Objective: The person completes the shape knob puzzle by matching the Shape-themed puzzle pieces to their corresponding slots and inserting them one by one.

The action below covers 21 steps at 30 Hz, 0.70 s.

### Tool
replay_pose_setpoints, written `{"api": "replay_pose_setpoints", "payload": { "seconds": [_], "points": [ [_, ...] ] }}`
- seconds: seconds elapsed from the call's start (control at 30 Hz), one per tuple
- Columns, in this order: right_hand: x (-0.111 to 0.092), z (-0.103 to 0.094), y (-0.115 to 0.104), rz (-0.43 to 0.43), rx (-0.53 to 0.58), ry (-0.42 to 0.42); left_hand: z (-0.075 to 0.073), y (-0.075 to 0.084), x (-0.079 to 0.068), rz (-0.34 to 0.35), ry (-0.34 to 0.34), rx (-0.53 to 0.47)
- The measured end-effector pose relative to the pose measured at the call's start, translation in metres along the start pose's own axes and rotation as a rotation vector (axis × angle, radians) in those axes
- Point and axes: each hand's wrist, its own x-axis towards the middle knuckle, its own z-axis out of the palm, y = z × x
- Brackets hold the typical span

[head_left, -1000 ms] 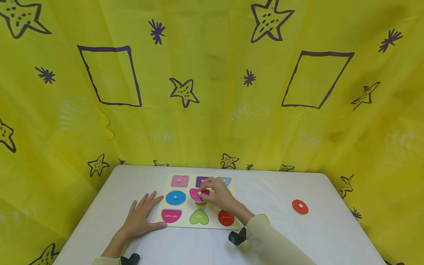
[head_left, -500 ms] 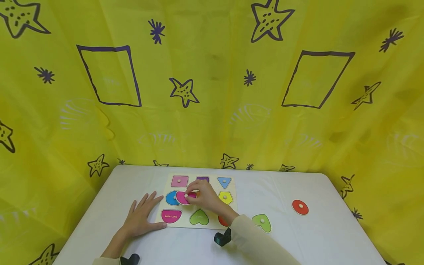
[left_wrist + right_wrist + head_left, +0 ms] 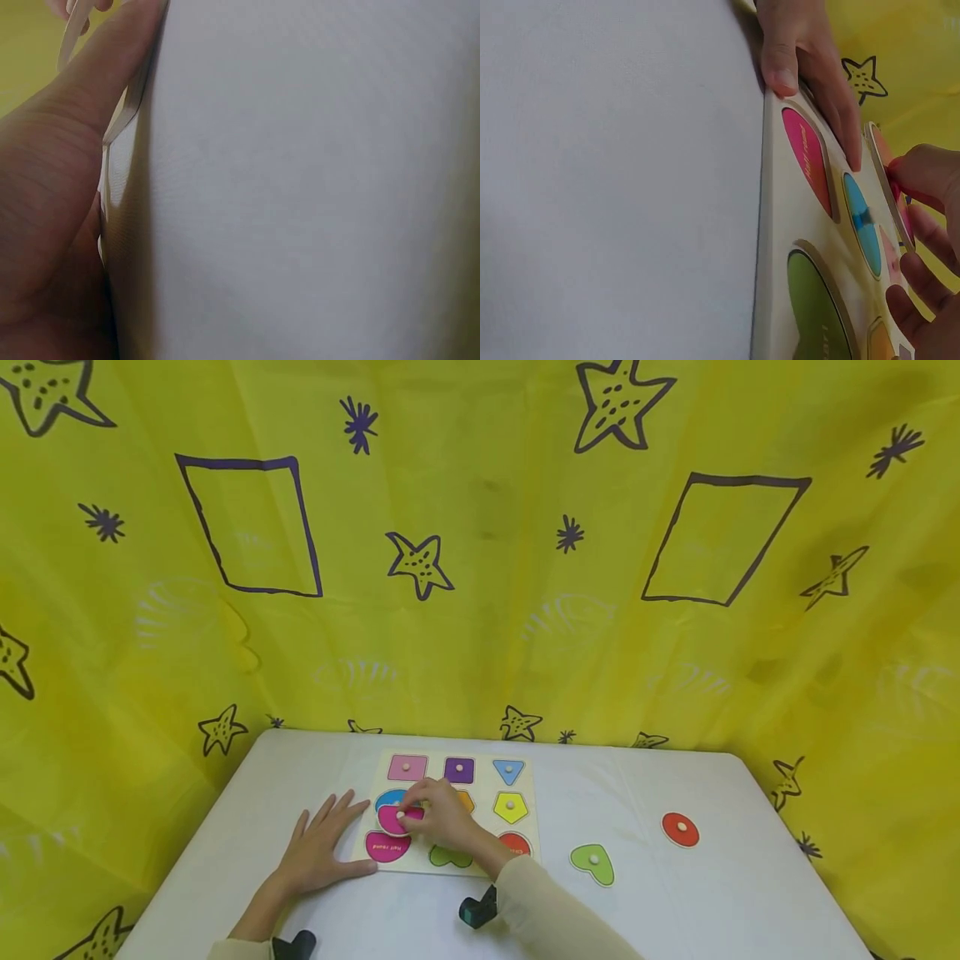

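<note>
My right hand (image 3: 446, 818) pinches the small knob of a pink half-round puzzle piece (image 3: 388, 821), raised over the left side of the shape puzzle board (image 3: 483, 787). In the right wrist view the piece (image 3: 879, 150) is tilted and apart from the board. Just below it in the head view lies the pink recess (image 3: 387, 848) marked "Half round". My left hand (image 3: 317, 853) lies on the table with its fingers spread, thumb and fingertips at the board's left edge. The blue oval piece (image 3: 388, 797) is partly covered by the half-round piece.
Pink, purple, light blue, yellow and orange pieces sit in the board. Its heart recess (image 3: 450, 857) and circle recess (image 3: 517, 842) show, partly hidden by my right arm. A green heart piece (image 3: 592, 863) and a red circle piece (image 3: 680, 829) lie on the white table (image 3: 750, 893).
My right hand has carried the half-round piece left and toward me, from the board's middle to above its recess. My left hand has stayed in place.
</note>
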Motion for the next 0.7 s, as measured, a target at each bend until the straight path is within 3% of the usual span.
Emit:
{"api": "replay_pose_setpoints", "payload": {
  "seconds": [0.23, 0.7],
  "points": [
    [-0.003, 0.018, 0.003, -0.054, -0.064, -0.005, -0.001, 0.001, 0.000, 0.010, 0.008, 0.000],
    [-0.008, 0.029, 0.000, -0.040, -0.197, -0.037, -0.003, 0.002, -0.002, 0.033, 0.029, 0.004]
  ]
}}
